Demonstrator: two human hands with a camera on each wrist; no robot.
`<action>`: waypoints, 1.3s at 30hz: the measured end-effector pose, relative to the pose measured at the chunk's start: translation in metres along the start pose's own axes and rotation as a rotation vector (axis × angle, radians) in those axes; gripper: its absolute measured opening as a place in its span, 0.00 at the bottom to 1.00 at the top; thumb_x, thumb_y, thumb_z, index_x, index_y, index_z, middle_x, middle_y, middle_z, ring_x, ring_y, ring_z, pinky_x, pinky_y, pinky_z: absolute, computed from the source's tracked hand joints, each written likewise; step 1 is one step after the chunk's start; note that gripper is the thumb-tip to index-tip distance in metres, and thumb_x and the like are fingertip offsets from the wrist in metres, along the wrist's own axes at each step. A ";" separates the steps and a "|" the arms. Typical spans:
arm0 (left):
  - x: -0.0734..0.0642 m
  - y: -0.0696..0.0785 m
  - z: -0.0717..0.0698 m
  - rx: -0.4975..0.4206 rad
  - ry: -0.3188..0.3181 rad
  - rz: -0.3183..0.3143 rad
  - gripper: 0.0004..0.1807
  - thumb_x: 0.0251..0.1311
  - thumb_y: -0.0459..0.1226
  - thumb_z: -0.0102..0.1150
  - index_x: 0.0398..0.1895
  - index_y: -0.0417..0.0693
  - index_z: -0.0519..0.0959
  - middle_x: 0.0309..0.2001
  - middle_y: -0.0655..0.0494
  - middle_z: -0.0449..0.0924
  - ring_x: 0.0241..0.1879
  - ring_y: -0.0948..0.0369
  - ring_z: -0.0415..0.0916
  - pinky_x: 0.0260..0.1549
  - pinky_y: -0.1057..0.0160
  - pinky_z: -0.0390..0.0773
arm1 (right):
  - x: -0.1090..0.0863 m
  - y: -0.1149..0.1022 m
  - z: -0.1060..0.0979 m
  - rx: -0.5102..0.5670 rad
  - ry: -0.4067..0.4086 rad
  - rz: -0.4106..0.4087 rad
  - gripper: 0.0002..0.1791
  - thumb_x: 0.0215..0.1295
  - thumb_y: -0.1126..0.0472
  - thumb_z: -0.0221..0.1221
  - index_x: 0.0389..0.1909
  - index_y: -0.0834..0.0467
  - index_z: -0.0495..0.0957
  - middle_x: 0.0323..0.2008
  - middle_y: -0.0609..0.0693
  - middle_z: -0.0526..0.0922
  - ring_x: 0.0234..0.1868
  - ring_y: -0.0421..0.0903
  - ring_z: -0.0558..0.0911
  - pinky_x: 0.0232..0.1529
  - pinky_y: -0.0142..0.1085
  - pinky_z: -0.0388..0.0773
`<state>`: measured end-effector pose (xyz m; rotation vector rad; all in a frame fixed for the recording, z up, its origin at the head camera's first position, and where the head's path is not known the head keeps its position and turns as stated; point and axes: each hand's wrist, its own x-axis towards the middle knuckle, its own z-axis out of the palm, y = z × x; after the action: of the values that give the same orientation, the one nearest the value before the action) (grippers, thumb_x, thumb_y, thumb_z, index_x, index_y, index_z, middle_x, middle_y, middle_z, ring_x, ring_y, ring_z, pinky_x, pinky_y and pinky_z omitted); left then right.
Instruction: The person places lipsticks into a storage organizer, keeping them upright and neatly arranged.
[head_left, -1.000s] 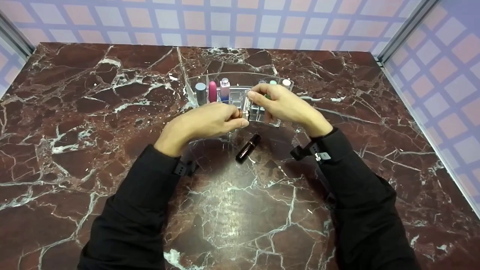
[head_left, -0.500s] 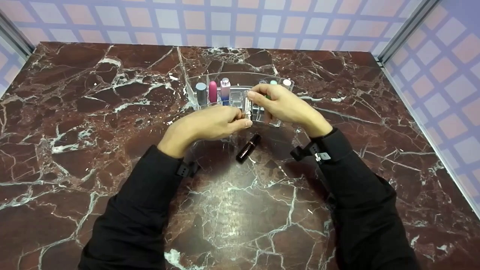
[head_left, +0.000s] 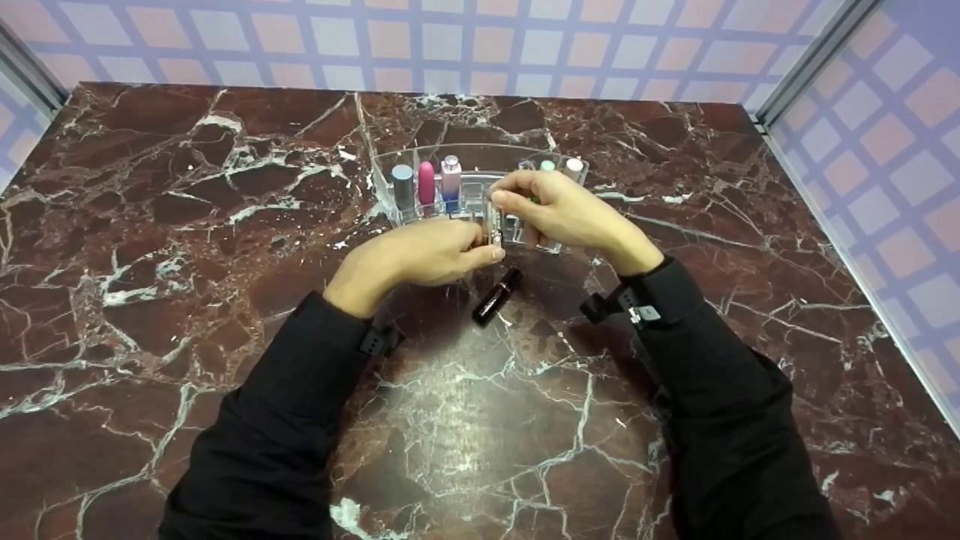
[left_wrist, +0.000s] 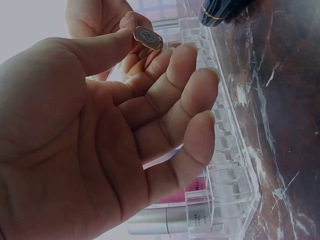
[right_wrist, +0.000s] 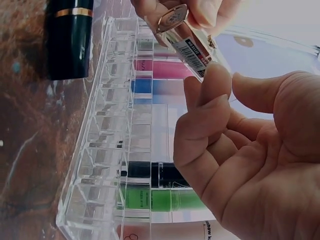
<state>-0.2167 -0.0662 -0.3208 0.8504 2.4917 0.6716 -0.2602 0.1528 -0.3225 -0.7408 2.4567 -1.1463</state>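
Both hands pinch a slim, shiny gold-trimmed lipstick tube (head_left: 495,223) in front of a clear acrylic organizer (head_left: 480,147). My left hand (head_left: 424,251) has its lower end between thumb and forefinger, the other fingers loosely bent. From the right, my right hand (head_left: 562,206) grips the upper end. A barcode label (right_wrist: 190,56) shows on the tube's side in the right wrist view, near its gold-rimmed base (left_wrist: 148,38) seen in the left wrist view. A black lipstick (head_left: 496,297) with a gold band lies on the table, just nearer than the hands.
Standing in the organizer's left side are a grey tube (head_left: 403,184), a pink tube (head_left: 426,184) and a lilac-blue one (head_left: 450,180). On its right are a black tube (right_wrist: 155,172), a green tube (right_wrist: 160,199) and a white-capped one (head_left: 574,166). Checked walls border the marbled table (head_left: 225,262).
My left hand has shifted slightly right and toward me, keeping its pinch on the lipstick tube. The right hand has barely moved. The black lipstick lies where it was.
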 end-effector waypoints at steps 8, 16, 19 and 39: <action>0.000 -0.001 0.001 -0.006 0.013 -0.043 0.19 0.82 0.49 0.43 0.41 0.45 0.75 0.31 0.55 0.73 0.28 0.60 0.70 0.33 0.57 0.76 | -0.001 -0.002 0.000 -0.011 0.054 0.011 0.19 0.80 0.50 0.54 0.60 0.57 0.78 0.34 0.56 0.82 0.20 0.44 0.78 0.20 0.35 0.77; -0.009 -0.002 -0.010 0.039 0.008 -0.162 0.26 0.81 0.54 0.41 0.31 0.47 0.76 0.24 0.58 0.70 0.21 0.63 0.63 0.26 0.60 0.72 | -0.002 -0.003 -0.003 -0.022 0.187 -0.101 0.18 0.79 0.52 0.56 0.60 0.58 0.79 0.43 0.53 0.85 0.19 0.44 0.78 0.21 0.35 0.78; -0.012 -0.004 -0.014 0.072 0.023 -0.217 0.26 0.81 0.55 0.40 0.31 0.48 0.75 0.25 0.57 0.69 0.22 0.61 0.65 0.30 0.57 0.76 | -0.001 -0.001 -0.003 -0.050 0.259 -0.176 0.17 0.78 0.54 0.58 0.58 0.59 0.80 0.42 0.52 0.86 0.22 0.44 0.78 0.23 0.32 0.76; -0.019 -0.022 -0.024 0.176 0.053 -0.502 0.26 0.82 0.51 0.40 0.49 0.39 0.80 0.37 0.47 0.77 0.32 0.54 0.72 0.36 0.54 0.78 | 0.007 0.019 -0.004 -0.376 0.518 -0.267 0.19 0.72 0.51 0.64 0.57 0.56 0.83 0.49 0.48 0.88 0.53 0.49 0.74 0.66 0.47 0.58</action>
<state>-0.2257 -0.1015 -0.3099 0.2359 2.6845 0.3077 -0.2740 0.1618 -0.3354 -1.0043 3.1424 -1.0810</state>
